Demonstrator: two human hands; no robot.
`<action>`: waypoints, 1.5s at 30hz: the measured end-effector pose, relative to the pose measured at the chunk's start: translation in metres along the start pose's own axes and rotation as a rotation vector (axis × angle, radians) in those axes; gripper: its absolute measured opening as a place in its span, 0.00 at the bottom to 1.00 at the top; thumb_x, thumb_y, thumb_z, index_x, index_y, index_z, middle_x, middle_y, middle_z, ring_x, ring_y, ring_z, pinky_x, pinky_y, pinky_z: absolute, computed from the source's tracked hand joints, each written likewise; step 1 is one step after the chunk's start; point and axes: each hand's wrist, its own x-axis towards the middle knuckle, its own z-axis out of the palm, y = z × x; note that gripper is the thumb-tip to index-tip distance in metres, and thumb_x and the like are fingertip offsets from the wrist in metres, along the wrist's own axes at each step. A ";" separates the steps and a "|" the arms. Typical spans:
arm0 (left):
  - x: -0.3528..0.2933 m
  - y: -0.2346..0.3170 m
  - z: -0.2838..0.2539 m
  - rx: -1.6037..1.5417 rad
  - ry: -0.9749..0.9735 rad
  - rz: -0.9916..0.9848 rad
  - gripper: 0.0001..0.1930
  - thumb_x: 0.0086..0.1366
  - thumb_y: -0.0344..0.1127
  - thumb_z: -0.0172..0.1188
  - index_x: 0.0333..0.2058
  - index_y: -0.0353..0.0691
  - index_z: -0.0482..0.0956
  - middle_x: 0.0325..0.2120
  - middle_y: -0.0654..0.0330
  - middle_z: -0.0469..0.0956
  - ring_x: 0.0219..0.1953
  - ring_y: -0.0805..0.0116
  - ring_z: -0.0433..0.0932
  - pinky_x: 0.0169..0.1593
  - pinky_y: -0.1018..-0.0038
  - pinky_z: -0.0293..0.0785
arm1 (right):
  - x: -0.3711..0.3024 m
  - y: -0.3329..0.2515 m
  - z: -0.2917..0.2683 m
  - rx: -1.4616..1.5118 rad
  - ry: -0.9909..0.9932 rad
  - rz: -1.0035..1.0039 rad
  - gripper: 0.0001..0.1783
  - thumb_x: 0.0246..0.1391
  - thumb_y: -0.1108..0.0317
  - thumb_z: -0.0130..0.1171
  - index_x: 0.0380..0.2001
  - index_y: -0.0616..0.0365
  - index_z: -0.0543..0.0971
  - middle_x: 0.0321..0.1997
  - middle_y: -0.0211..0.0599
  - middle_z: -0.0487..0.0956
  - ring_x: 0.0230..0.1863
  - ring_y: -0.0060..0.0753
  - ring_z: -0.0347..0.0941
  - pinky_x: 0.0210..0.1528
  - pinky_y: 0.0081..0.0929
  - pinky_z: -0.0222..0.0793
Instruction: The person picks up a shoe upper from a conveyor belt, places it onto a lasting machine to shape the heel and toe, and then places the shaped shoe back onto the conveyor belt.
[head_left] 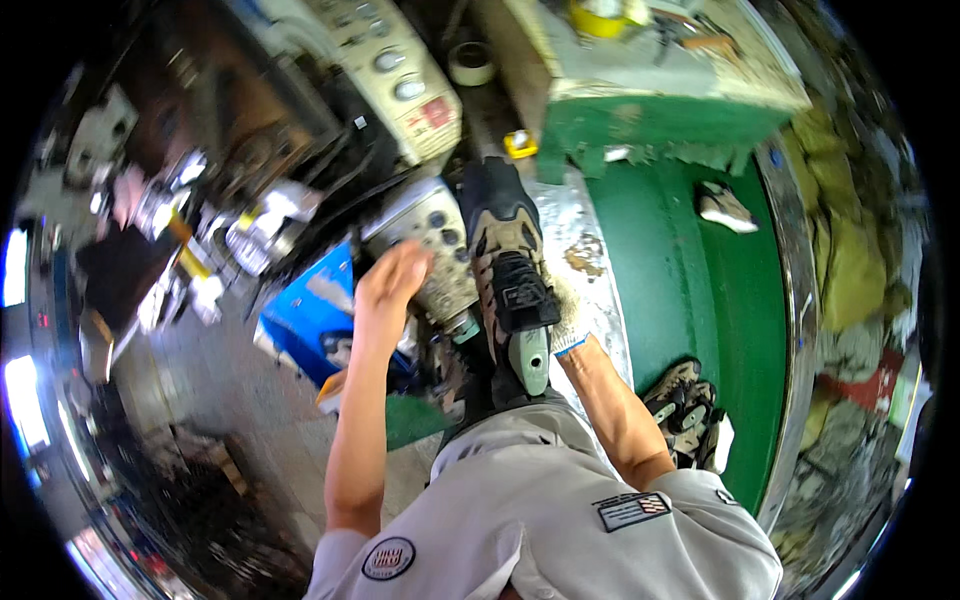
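Note:
A beige and black lace-up shoe (508,255) stands toe-away in front of me. A green shoe last (529,360) with a hole in it sticks out of its collar. My right hand (570,315), in a pale knitted glove with a blue cuff, grips the shoe along its right side; the shoe hides part of the fingers. To the left, my bare left hand (392,275) hovers over a pale metal control box (437,235) with dark round knobs. Its fingers are loosely stretched, slightly blurred, with nothing seen in them.
A green-lined bench (690,275) at right bears more shoes (690,410) on lasts and a single shoe (725,206) farther off. A blue box (312,310) sits below my left hand. A gauge panel (400,85) and a tool-topped green stand (660,120) rise beyond.

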 end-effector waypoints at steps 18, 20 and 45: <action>-0.038 -0.038 -0.217 -0.537 0.603 -0.058 0.17 0.61 0.29 0.68 0.48 0.28 0.81 0.39 0.53 0.83 0.34 0.67 0.84 0.40 0.71 0.85 | 0.113 0.197 0.137 -0.803 -0.088 0.047 0.22 0.66 0.64 0.57 0.60 0.59 0.73 0.52 0.32 0.79 0.49 0.23 0.76 0.52 0.25 0.73; -0.039 -0.027 -0.226 -0.590 0.641 -0.033 0.19 0.60 0.26 0.67 0.49 0.27 0.79 0.42 0.50 0.83 0.36 0.65 0.84 0.40 0.71 0.85 | 0.130 0.209 0.129 -0.775 -0.082 0.065 0.24 0.66 0.63 0.58 0.62 0.59 0.73 0.54 0.31 0.79 0.51 0.23 0.75 0.53 0.25 0.73; -0.032 -0.092 -0.190 -0.807 0.519 -0.031 0.23 0.76 0.53 0.42 0.52 0.42 0.76 0.41 0.59 0.82 0.41 0.65 0.82 0.47 0.66 0.80 | 0.189 0.264 0.121 -1.007 -0.023 -0.176 0.19 0.65 0.58 0.59 0.49 0.64 0.82 0.43 0.31 0.83 0.42 0.20 0.75 0.46 0.22 0.71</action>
